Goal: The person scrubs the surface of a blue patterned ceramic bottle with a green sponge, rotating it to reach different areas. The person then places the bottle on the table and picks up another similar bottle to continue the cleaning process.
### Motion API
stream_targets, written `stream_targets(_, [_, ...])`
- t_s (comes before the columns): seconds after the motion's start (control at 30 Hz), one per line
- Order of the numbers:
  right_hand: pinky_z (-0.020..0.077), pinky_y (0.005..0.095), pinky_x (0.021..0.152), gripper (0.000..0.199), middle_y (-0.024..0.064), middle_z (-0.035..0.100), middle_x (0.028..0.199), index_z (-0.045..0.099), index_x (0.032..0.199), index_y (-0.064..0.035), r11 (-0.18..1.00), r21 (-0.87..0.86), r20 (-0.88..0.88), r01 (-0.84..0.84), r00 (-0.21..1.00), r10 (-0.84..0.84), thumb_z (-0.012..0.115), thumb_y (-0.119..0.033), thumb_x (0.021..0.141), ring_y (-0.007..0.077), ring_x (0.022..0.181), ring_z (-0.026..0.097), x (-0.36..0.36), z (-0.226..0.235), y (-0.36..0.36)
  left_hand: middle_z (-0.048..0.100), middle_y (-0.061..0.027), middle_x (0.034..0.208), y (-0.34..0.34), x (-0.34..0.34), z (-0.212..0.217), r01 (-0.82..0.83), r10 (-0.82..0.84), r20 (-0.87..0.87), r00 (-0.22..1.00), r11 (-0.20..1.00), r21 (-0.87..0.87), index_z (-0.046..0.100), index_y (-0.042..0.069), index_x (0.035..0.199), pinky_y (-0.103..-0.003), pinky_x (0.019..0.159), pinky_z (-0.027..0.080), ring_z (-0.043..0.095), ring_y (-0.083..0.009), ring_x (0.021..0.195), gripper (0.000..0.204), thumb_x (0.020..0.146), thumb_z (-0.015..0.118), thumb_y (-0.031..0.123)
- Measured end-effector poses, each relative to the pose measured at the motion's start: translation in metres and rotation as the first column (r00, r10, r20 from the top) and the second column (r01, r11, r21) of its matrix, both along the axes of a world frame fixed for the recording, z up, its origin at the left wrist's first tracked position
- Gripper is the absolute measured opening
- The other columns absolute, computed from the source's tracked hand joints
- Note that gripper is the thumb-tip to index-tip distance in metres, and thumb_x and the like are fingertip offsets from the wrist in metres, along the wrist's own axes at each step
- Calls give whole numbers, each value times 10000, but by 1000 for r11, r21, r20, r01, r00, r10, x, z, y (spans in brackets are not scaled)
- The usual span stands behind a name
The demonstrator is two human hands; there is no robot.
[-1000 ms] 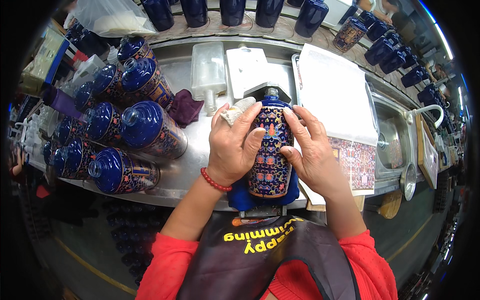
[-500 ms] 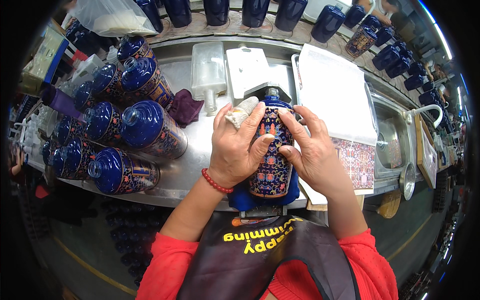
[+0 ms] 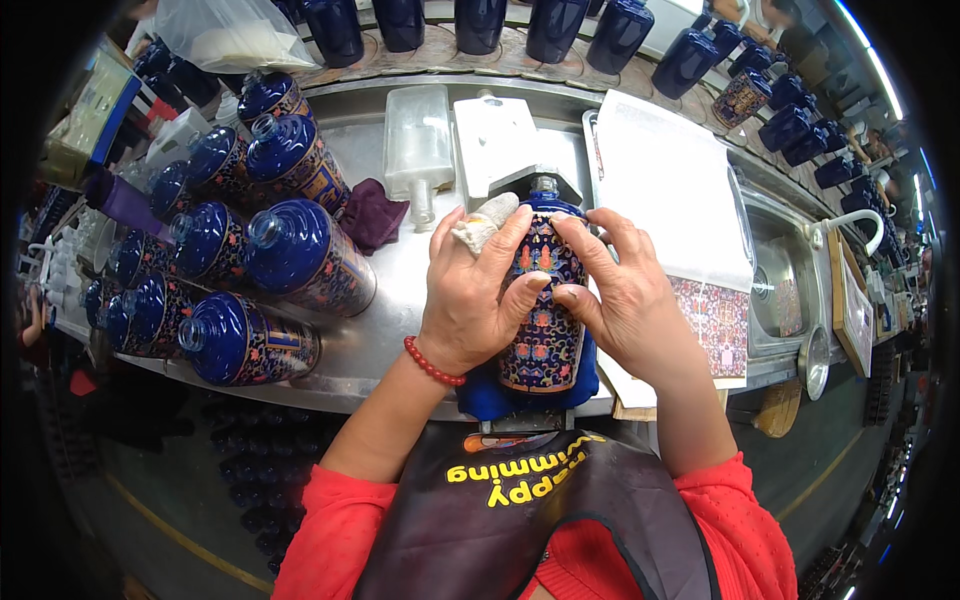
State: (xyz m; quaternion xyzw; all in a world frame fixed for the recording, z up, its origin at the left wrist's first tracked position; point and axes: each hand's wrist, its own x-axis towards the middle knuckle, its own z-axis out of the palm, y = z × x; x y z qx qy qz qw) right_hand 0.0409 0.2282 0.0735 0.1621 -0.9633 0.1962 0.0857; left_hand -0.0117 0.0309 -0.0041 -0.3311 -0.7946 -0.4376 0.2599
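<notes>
at front edge of bench [image 3: 390, 330]: patterned bottle [image 3: 541, 345] lies on blue cloth [image 3: 485, 397]; left hand [image 3: 470, 290] and right hand [image 3: 630, 305], fingers spread, touch its sides. pattern already covers visible face; underside hidden. decorated bottles [image 3: 318, 255] at left; plain blue bottles [image 3: 480, 25] beyond, apparently undone.

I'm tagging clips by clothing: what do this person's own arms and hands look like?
The red sleeves have a dotted texture and leave the forearms bare. The left hand has a red bead bracelet at the wrist and what looks like a pale cloth finger cover. The right hand is ungloved, with no jewellery visible.
</notes>
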Motion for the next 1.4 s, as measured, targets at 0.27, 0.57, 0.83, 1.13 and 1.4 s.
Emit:
stream_targets(0.27, [461,483,1058,590,229,506,1401,517,1482,-108,1000,-2,-10,-12,1000,12,681,-371,980,417,1240,533,-2,-2,2,666,-190,1267,-1,1,3,17,-17,38,999,1000,6,553,18,1442,-599,1140,308,590,-386,1188,704,1015,525,577])
stream_targets(0.57, [443,474,1084,717,230,519,1442,397,1552,-56,955,-297,63,20,998,-1,725,-247,943,426,1284,528,4,-18,11,708,-93,1103,11,19,31,-78,43,-106,993,932,-353,442,72,1551,-665,1178,118,407,-332,1373,861,960,470,698])
stream_targets(0.83, [419,464,1110,715,204,519,1453,364,1561,-15,971,-232,-23,-51,999,46,698,-225,964,409,1304,508,5,-25,11,729,-87,1063,3,20,25,-123,125,-6,992,969,-213,414,20,1568,-660,1169,131,363,-356,1426,863,1014,373,680])
stream_targets(1.13, [411,459,1119,703,189,517,1466,358,1573,-28,969,-245,-9,-44,999,43,677,-231,981,395,1312,495,7,-29,12,724,-82,1183,-3,43,23,-70,91,44,995,931,-359,465,100,1560,-665,1178,90,321,-340,1500,798,1016,376,678])
stream_targets(1.4, [413,448,1114,692,191,522,1469,371,1558,-12,963,-264,-7,-49,999,49,676,-239,979,390,1289,518,9,-31,12,629,-100,1412,-9,64,7,-60,60,-5,998,973,-223,539,42,1485,-601,1203,140,422,-353,1423,793,1025,382,668])
